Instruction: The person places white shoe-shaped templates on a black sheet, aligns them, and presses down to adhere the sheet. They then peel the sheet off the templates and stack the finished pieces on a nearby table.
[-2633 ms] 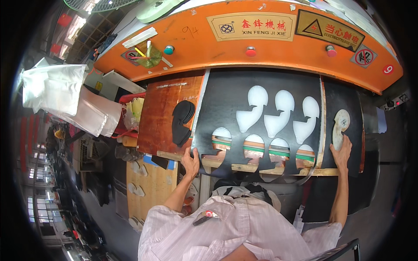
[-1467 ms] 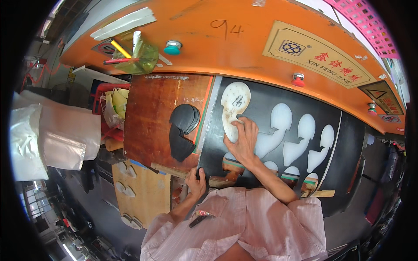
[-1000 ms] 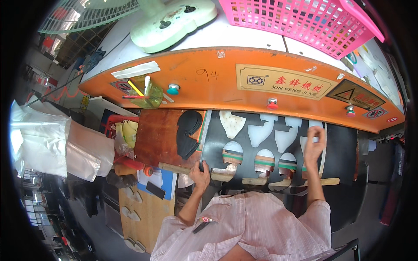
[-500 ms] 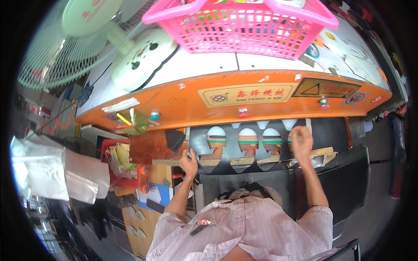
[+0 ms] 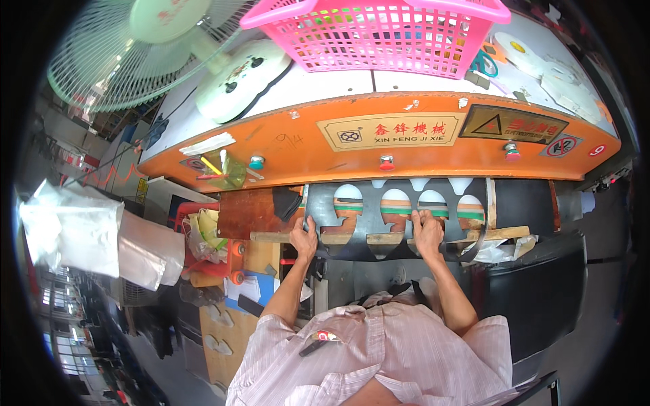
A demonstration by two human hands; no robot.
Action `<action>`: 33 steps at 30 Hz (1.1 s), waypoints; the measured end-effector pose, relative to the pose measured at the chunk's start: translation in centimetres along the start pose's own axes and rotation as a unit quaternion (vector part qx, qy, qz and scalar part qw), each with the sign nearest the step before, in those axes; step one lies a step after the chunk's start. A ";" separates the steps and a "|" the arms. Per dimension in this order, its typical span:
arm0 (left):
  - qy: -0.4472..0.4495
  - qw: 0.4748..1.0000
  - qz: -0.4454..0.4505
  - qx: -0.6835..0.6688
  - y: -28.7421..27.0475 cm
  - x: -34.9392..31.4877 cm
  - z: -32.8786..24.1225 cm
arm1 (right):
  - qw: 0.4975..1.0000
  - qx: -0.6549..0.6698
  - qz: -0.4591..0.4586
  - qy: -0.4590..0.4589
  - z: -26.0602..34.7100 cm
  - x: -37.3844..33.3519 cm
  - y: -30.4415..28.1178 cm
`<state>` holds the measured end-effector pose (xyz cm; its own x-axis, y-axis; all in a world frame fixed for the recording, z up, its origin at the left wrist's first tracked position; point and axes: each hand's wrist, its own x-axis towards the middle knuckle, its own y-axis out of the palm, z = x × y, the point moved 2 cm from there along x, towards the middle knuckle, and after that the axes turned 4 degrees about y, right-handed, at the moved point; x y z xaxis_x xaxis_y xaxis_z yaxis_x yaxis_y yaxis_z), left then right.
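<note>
A dark sheet [image 5: 370, 218] with several large rounded cut-outs lies across the work surface below the orange machine front. My left hand [image 5: 303, 241] grips the sheet's left edge, thumb up along it. My right hand [image 5: 428, 237] is closed on the strip between cut-outs, right of the sheet's middle; its fingertips are partly hidden. Through the holes show white, green and brown layers beneath. A loose curved end of the sheet hangs at the right, by a wooden bar [image 5: 499, 233].
The orange machine [image 5: 291, 152] spans the far side, with push buttons on its front. On its white top stand a pink basket [image 5: 379, 40] and a green fan [image 5: 169, 20]. A red crate [image 5: 235, 254] with plastic bags is at left, beside a silvery sheet-covered stack [image 5: 152, 250].
My right hand has moved left, from the sheet's right end to a strip nearer its middle. My left hand stays at the left edge. The whole view has shifted slightly.
</note>
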<state>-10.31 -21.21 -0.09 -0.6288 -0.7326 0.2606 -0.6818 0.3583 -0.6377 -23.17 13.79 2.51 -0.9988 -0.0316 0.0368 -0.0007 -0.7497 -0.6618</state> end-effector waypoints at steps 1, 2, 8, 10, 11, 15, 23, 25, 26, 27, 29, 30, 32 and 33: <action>0.005 1.000 0.001 -0.008 0.0 0.0 0.1 | 0.999 0.020 0.013 0.028 -0.5 0.2 0.2; 0.004 1.000 0.008 -0.011 0.0 -0.1 0.3 | 1.000 0.006 0.002 0.005 -0.8 0.2 0.2; 0.008 0.998 0.014 -0.064 -0.9 -2.9 1.6 | 0.999 -0.024 0.030 -0.012 -2.6 -2.3 0.0; 0.009 0.996 0.005 -0.085 -1.8 -4.9 2.0 | 0.999 -0.036 0.038 0.000 -2.8 -4.7 -0.5; 0.011 0.995 0.001 -0.096 -2.5 -6.0 2.2 | 0.999 -0.018 0.046 0.004 -2.8 -6.0 -0.9; -0.013 0.983 0.026 -0.182 -6.0 -10.7 2.9 | 0.997 -0.075 0.019 -0.025 -1.1 -12.1 -3.3; 0.020 0.992 0.089 -0.085 -7.8 -8.0 -0.7 | 0.968 -0.109 0.011 -0.225 11.6 -12.4 4.7; -0.019 0.990 0.125 -0.068 -7.3 -6.7 -1.1 | 0.957 -0.125 0.051 -0.257 13.7 -13.2 8.8; -0.042 0.986 0.148 -0.065 -7.1 -6.5 -1.1 | 0.960 -0.121 0.076 -0.240 14.0 -13.8 10.2; -0.039 0.986 0.152 -0.063 -7.2 -6.6 -1.0 | 0.962 -0.105 0.068 -0.242 13.9 -14.4 10.8; -0.046 0.983 0.167 -0.059 -7.5 -7.4 -0.3 | 0.971 -0.081 0.097 -0.205 13.2 -15.7 11.6; -0.053 0.983 0.162 -0.064 -7.8 -8.1 0.0 | 0.976 -0.035 0.101 -0.188 12.5 -16.1 11.2; -0.049 0.982 0.169 -0.069 -8.3 -9.2 0.7 | 0.979 0.096 0.133 -0.125 11.1 -16.4 9.6; -0.055 0.981 0.173 -0.075 -8.6 -9.6 1.0 | 0.972 0.155 0.158 -0.075 10.4 -16.3 8.6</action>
<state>1.95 -17.86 2.24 -0.7940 -0.6067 -0.0377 -0.4866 0.6715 -0.5589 -6.41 0.99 4.03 -0.9285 -0.3713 -0.0064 0.3425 -0.8497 -0.4009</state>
